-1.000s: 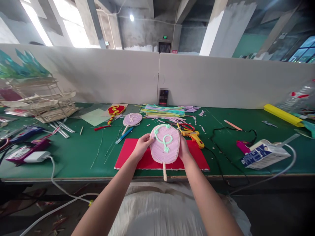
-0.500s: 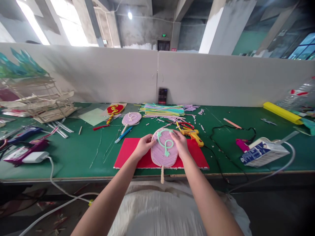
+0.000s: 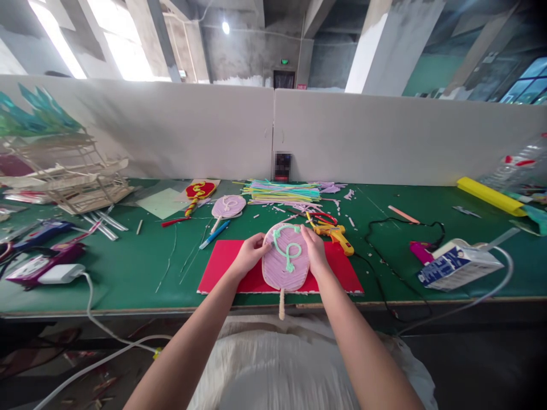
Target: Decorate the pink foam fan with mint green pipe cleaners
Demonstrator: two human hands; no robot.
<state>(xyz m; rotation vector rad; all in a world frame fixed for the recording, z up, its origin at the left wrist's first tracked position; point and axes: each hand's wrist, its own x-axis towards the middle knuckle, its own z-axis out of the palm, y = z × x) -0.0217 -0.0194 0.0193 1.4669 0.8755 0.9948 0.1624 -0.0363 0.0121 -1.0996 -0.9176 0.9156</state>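
A lilac hand fan [image 3: 280,267] with a mint-green curl on its face is held over a red board [image 3: 228,262], its pale handle [image 3: 282,307] pointing toward me past the table edge. My left hand [image 3: 252,250] pinches the fan's left rim, thumb in front and fingers partly behind. On the opposite rim my right hand [image 3: 314,247] grips it at the upper right; some of its fingers are hidden behind the fan. Just right of that hand lies a yellow glue gun [image 3: 339,236].
Behind are a pile of pastel pipe cleaners [image 3: 282,191], another lilac fan [image 3: 229,206], a red fan [image 3: 200,191] and a blue pen [image 3: 215,233]. A power strip [image 3: 47,265] lies left, a blue-white carton [image 3: 459,266] right. A partition [image 3: 363,139] closes off the back.
My right thumb has drawn back from the fan's face toward its right edge. The fan and my left hand have stayed almost still.
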